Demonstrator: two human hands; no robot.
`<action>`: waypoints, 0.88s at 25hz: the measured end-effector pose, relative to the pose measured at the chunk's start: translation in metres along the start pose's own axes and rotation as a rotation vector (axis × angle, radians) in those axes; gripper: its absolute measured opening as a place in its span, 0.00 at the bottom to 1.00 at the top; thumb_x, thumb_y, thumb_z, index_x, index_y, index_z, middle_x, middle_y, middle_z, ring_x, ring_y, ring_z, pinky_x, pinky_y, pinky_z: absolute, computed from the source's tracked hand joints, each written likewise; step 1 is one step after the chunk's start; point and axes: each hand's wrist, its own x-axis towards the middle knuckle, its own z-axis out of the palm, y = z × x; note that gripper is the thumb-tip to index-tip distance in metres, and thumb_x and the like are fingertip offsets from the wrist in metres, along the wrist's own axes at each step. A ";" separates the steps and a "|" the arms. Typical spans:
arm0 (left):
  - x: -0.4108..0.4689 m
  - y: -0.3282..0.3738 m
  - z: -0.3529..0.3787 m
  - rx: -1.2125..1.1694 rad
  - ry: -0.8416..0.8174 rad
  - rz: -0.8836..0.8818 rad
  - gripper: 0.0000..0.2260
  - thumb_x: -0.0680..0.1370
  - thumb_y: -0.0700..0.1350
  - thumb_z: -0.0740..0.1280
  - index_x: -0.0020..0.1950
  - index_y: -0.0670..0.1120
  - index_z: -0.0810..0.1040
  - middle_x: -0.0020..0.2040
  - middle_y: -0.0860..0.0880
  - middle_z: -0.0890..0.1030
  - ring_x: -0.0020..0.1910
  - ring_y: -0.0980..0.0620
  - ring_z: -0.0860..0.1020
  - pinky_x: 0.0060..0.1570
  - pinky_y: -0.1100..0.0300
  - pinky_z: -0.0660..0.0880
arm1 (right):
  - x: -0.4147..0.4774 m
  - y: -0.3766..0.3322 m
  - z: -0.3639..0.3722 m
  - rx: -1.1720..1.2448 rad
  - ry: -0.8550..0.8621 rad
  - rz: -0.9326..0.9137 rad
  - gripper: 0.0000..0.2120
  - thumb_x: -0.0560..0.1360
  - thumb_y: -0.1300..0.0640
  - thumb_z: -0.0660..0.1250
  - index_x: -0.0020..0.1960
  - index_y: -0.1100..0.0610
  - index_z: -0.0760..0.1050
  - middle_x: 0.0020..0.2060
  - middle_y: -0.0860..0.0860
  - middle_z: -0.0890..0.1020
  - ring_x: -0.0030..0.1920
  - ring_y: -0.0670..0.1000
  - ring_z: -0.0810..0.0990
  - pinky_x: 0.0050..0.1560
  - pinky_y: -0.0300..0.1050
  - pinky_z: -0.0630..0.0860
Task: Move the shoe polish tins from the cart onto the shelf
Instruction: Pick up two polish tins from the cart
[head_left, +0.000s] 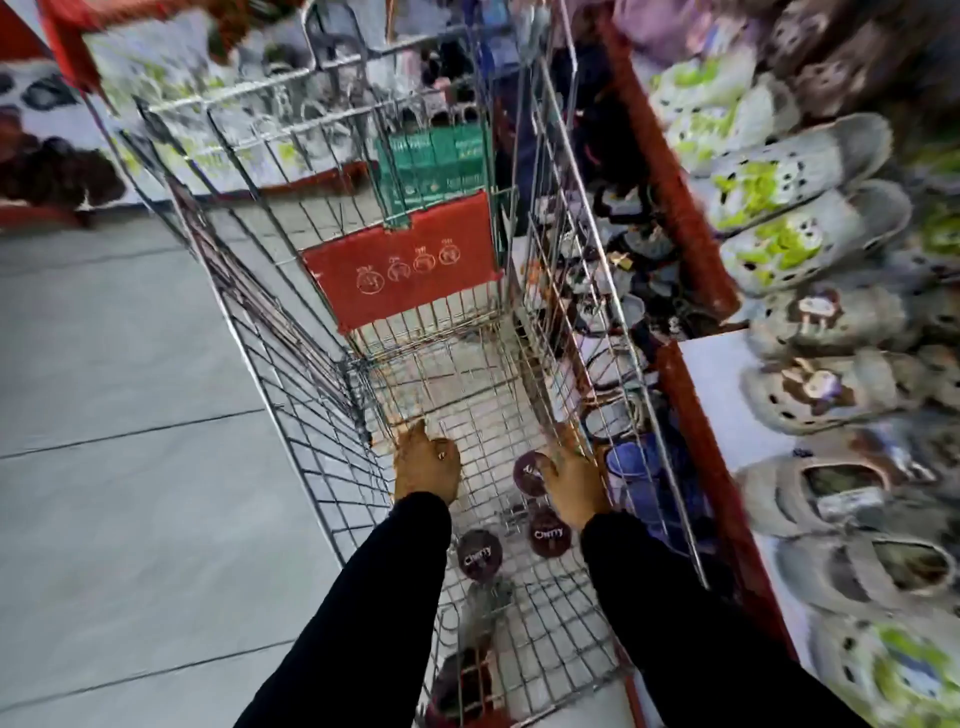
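head view | we reach both hands into the cart (291, 395) | left hand (426, 462) curled, grip unclear | right hand (571, 480) open over one tin (529, 472) | two more tins (548, 532) on cart floor | shelf (727, 395) shows no tins: task barely begun

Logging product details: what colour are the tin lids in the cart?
Dark maroon with white lettering, seen on the tin in the head view.

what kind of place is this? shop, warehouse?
Most likely a retail shop, in its footwear aisle. A wire shopping cart stands on a tiled floor, beside a red-edged shelf lined with rows of clog-style shoes. Round tins labelled "Cherry" lie in the cart.
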 end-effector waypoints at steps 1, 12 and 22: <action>0.015 -0.007 0.012 0.021 -0.011 -0.041 0.25 0.79 0.46 0.62 0.74 0.38 0.66 0.72 0.37 0.71 0.68 0.38 0.72 0.67 0.47 0.71 | 0.014 0.007 0.010 -0.022 0.001 0.017 0.20 0.81 0.56 0.59 0.72 0.61 0.71 0.65 0.63 0.78 0.63 0.62 0.78 0.57 0.47 0.73; 0.070 -0.058 0.068 0.229 0.041 -0.123 0.25 0.74 0.53 0.69 0.65 0.41 0.72 0.64 0.38 0.71 0.61 0.34 0.75 0.57 0.44 0.75 | 0.057 0.045 0.065 0.045 0.131 0.190 0.28 0.63 0.51 0.79 0.58 0.62 0.75 0.59 0.60 0.75 0.58 0.59 0.77 0.57 0.46 0.74; 0.016 -0.036 0.044 -0.555 -0.023 -0.329 0.17 0.80 0.45 0.64 0.63 0.35 0.77 0.51 0.35 0.83 0.49 0.36 0.81 0.38 0.59 0.81 | 0.012 0.023 0.038 0.477 0.244 0.215 0.18 0.76 0.63 0.69 0.65 0.66 0.74 0.59 0.62 0.81 0.49 0.44 0.86 0.51 0.38 0.81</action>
